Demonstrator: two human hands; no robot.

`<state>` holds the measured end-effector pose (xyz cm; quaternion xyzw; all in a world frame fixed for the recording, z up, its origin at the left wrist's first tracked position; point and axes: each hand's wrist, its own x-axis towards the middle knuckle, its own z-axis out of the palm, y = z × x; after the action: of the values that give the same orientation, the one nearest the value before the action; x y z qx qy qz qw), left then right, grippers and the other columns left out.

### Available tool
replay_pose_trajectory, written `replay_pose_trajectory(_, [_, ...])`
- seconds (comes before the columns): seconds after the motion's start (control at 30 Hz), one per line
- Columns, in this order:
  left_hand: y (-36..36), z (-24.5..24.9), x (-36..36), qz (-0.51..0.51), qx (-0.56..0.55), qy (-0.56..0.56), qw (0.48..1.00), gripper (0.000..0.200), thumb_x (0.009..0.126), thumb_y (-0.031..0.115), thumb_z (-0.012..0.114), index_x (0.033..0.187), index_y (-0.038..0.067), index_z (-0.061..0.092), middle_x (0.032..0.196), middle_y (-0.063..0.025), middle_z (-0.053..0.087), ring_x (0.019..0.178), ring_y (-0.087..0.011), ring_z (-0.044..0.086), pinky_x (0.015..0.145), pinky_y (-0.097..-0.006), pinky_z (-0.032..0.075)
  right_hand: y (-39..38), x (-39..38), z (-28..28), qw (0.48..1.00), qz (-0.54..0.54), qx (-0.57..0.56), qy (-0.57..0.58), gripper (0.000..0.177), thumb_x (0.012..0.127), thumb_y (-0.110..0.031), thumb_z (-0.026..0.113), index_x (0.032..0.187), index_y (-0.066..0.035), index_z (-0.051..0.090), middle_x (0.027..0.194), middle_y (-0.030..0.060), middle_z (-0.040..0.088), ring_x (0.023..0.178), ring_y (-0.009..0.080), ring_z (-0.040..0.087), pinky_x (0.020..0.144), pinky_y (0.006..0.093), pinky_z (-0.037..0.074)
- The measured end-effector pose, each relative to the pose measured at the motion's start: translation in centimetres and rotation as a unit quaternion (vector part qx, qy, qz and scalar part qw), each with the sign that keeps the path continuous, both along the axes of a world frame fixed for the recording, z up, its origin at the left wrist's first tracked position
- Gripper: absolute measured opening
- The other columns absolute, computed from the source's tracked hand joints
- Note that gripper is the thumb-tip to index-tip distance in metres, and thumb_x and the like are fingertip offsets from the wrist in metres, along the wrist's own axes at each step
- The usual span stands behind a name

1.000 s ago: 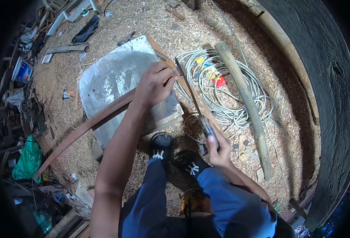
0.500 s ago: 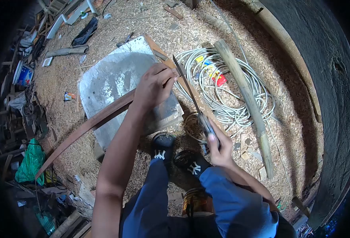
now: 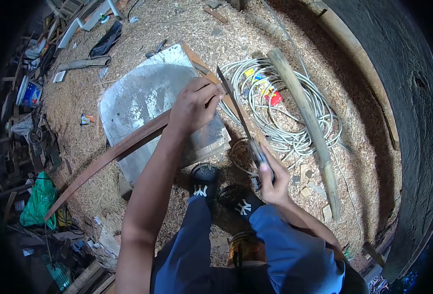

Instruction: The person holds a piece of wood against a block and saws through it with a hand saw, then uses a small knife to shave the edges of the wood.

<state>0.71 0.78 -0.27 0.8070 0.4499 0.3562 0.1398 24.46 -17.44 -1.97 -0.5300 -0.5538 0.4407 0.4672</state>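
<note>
My left hand (image 3: pixel 193 105) is closed round a long reddish-brown wooden strip (image 3: pixel 113 154), pressing it down near its far end. The strip runs back to the lower left, and a worn grey metal-faced board (image 3: pixel 143 93) lies beneath it. My right hand (image 3: pixel 274 179) grips the handle of a hand saw (image 3: pixel 238 107). Its dark, narrow blade points up and away, crossing just beside my left fingertips at the strip's end. The blade is seen almost edge-on, so its teeth cannot be made out. Another light brown plank (image 3: pixel 248 122) lies behind the blade.
A coil of grey cable (image 3: pixel 295 132) lies right of the board, with a bamboo-like pole (image 3: pixel 307 115) across it. Wood shavings (image 3: pixel 177 27) cover the floor. A large dark timber (image 3: pixel 403 98) curves along the right. Scrap and a green plastic bag (image 3: pixel 39 203) fill the left side.
The whole view has shifted very slightly to the right. Both hands keep their grips, and the saw and wooden strip stay in nearly the same place.
</note>
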Motion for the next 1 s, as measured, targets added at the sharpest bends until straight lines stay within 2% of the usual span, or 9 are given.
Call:
replay_pose_trajectory(0.17, [-0.2, -0.1, -0.2, 0.006, 0.001, 0.008, 1.000, 0.009, 0.084, 0.007, 0.079, 0.090, 0.004, 0.073, 0.097, -0.0122, 0.071, 0.092, -0.0322, 0.069, 0.080, -0.0413, 0.056, -0.8, 1.1, 0.6, 0.998, 0.017, -0.048, -0.028, 0.042, 0.105, -0.008, 0.054, 0.145, 0.005, 0.056, 0.109, 0.0157, 0.074, 0.080, 0.0122, 0.061, 0.077, 0.0279, 0.052])
replay_pose_trajectory(0.37, [0.1, 0.0, -0.2, -0.014, -0.015, 0.005, 1.000, 0.010, 0.085, 0.008, 0.079, 0.089, 0.003, 0.072, 0.097, -0.0126, 0.071, 0.093, -0.0324, 0.069, 0.080, -0.0417, 0.056, 5.5, -2.4, 0.1, 0.999, -0.012, -0.029, -0.026, 0.044, 0.106, -0.013, 0.055, 0.145, 0.006, 0.055, 0.114, 0.0174, 0.074, 0.082, 0.0119, 0.062, 0.079, 0.0274, 0.051])
replay_pose_trajectory(0.53, [0.1, 0.0, 0.0, -0.006, -0.009, 0.004, 1.000, 0.010, 0.085, 0.008, 0.079, 0.090, 0.003, 0.072, 0.098, -0.0129, 0.070, 0.093, -0.0331, 0.069, 0.080, -0.0417, 0.056, -1.1, 1.3, 0.8, 0.997, 0.018, -0.066, -0.019, 0.044, 0.105, -0.011, 0.055, 0.146, 0.006, 0.054, 0.119, 0.0190, 0.074, 0.087, 0.0119, 0.064, 0.083, 0.0279, 0.052])
replay_pose_trajectory(0.67, [-0.1, -0.2, 0.1, -0.008, 0.021, -0.015, 1.000, 0.009, 0.083, 0.005, 0.076, 0.089, 0.005, 0.069, 0.088, -0.0111, 0.065, 0.088, -0.0337, 0.065, 0.079, -0.0427, 0.054, -1.8, 1.9, 0.8, 0.995, 0.001, -0.094, -0.017, 0.043, 0.105, -0.010, 0.055, 0.144, 0.006, 0.056, 0.121, 0.0171, 0.074, 0.084, 0.0104, 0.063, 0.079, 0.0256, 0.051])
replay_pose_trajectory(0.73, [0.1, 0.0, 0.1, -0.008, 0.017, -0.012, 1.000, 0.009, 0.083, 0.005, 0.076, 0.089, 0.005, 0.069, 0.089, -0.0112, 0.065, 0.089, -0.0339, 0.065, 0.080, -0.0429, 0.054, 0.7, 0.6, 0.3, 0.993, 0.005, -0.111, -0.031, 0.042, 0.104, -0.010, 0.055, 0.143, 0.006, 0.058, 0.112, 0.0150, 0.074, 0.080, 0.0101, 0.062, 0.077, 0.0256, 0.051])
replay_pose_trajectory(0.77, [0.1, 0.0, 0.0, -0.009, 0.009, -0.007, 1.000, 0.009, 0.083, 0.006, 0.076, 0.089, 0.005, 0.069, 0.090, -0.0112, 0.066, 0.090, -0.0338, 0.066, 0.080, -0.0429, 0.055, 2.8, -0.8, 1.0, 0.997, -0.015, -0.071, -0.002, 0.041, 0.104, -0.010, 0.056, 0.142, 0.006, 0.058, 0.097, 0.0103, 0.072, 0.072, 0.0088, 0.057, 0.071, 0.0252, 0.049])
replay_pose_trajectory(0.87, [0.1, -0.6, 0.0, -0.007, 0.008, -0.007, 1.000, 0.009, 0.084, 0.006, 0.076, 0.088, 0.005, 0.069, 0.091, -0.0111, 0.067, 0.092, -0.0335, 0.066, 0.080, -0.0428, 0.055, 4.6, -2.0, -0.3, 1.000, -0.019, -0.003, -0.024, 0.041, 0.105, -0.010, 0.056, 0.143, 0.006, 0.057, 0.088, 0.0055, 0.068, 0.067, 0.0067, 0.049, 0.063, 0.0242, 0.045])
replay_pose_trajectory(0.9, [0.2, -0.7, 0.0, -0.003, 0.016, -0.012, 1.000, 0.009, 0.084, 0.007, 0.076, 0.088, 0.005, 0.068, 0.092, -0.0111, 0.068, 0.093, -0.0333, 0.067, 0.080, -0.0428, 0.056, 4.2, -1.6, 1.0, 0.997, -0.014, -0.072, -0.012, 0.042, 0.105, -0.009, 0.056, 0.143, 0.006, 0.057, 0.102, 0.0115, 0.074, 0.070, 0.0063, 0.053, 0.066, 0.0235, 0.046])
replay_pose_trajectory(1.0, [0.0, -0.3, -0.1, 0.003, -0.010, 0.008, 1.000, 0.009, 0.085, 0.007, 0.079, 0.089, 0.004, 0.071, 0.098, -0.0113, 0.071, 0.094, -0.0319, 0.069, 0.081, -0.0417, 0.056, 0.3, 0.2, 0.7, 0.998, 0.008, -0.060, -0.001, 0.043, 0.104, -0.007, 0.055, 0.145, 0.005, 0.056, 0.108, 0.0139, 0.076, 0.071, 0.0064, 0.054, 0.066, 0.0237, 0.047])
